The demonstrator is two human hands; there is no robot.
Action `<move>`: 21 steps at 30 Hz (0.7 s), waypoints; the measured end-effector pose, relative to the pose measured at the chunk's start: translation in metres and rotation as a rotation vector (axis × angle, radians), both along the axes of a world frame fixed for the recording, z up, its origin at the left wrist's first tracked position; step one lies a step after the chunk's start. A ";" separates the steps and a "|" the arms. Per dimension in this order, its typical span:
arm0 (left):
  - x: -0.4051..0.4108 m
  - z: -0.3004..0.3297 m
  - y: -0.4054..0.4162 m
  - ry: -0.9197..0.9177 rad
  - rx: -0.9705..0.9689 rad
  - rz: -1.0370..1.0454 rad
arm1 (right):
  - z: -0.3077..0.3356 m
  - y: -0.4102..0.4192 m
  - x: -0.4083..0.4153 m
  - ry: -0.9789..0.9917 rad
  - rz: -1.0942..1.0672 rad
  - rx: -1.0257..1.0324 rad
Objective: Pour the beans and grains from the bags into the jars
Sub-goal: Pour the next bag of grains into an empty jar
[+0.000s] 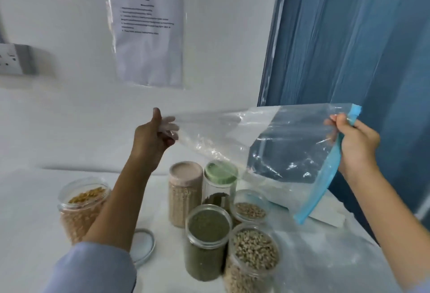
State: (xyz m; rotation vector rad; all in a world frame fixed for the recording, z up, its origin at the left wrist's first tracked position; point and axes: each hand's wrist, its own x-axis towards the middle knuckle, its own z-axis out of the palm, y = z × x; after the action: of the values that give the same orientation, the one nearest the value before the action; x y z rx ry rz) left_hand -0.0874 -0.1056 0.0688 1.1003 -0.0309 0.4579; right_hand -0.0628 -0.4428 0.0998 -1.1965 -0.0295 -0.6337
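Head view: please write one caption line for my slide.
Left hand and right hand hold an empty zip bag above six jars of beans and grains.

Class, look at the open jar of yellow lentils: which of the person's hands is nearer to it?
Left. The left hand grips the empty bag's bottom above the yellow lentil jar; the right hand pinches the blue zip far across.

Wall notice (149, 34) text blurred, unreadable; socket (10, 59) cut by left edge; nearest jar (251, 260) perhaps cropped below.
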 end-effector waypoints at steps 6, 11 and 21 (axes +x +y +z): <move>0.016 -0.037 -0.066 0.129 0.761 0.103 | 0.005 -0.018 0.009 0.113 0.087 0.435; 0.020 -0.045 -0.130 -0.147 1.274 0.229 | 0.007 0.001 0.017 0.141 0.305 0.607; 0.040 0.015 -0.112 -0.112 0.489 0.303 | 0.024 -0.008 0.016 0.063 0.579 0.371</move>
State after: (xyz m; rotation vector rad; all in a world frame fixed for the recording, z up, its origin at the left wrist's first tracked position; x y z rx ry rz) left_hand -0.0470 -0.2176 0.0837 1.5675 -0.0782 0.8122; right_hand -0.0470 -0.4510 0.1237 -0.7905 -0.1907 -0.0822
